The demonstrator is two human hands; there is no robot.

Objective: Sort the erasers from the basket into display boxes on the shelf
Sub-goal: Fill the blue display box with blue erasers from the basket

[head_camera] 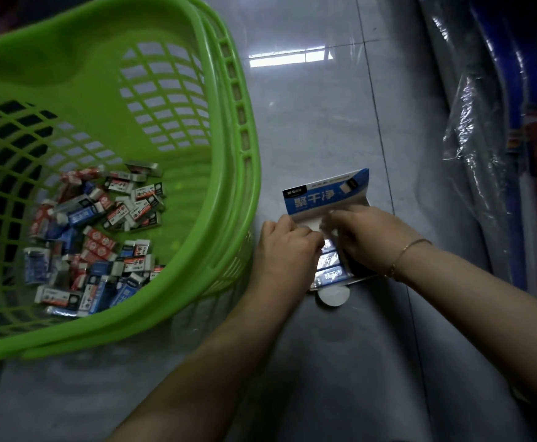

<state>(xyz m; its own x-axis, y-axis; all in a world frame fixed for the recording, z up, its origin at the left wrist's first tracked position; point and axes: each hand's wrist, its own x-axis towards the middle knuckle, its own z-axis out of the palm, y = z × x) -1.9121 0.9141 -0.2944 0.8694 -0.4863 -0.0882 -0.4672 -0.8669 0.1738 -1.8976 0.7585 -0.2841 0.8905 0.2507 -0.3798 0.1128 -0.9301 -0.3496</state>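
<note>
Hands meet over a blue display box [326, 194] lying on the grey tiled floor [340, 346], so the step in hand looks like packing blue erasers into it. The left hand [288, 247] is curled, fingers bent inward at the box's near-left edge; whether it pinches an eraser or only steadies the row I cannot tell. The right hand [369, 237], a thin bracelet [404, 252] on its wrist, lies knuckles-up across the box with fingertips tucked down into it; what they grip, if anything, is hidden. Between the two hands a short row of blue-wrapped erasers [329, 267] shows inside the box, and beyond the fingertips the box's printed lid flap stands up. A round white tab [332, 295] sticks out just below the hands.

Left of the left hand, close beside its forearm, sits the green basket [235, 193], with a loose heap of mixed red, blue and white erasers [101, 237] on its bottom. Most of the sorting seems still ahead. The next move likely calls for seating this row flat, then reaching left into the basket for more blue ones.
</note>
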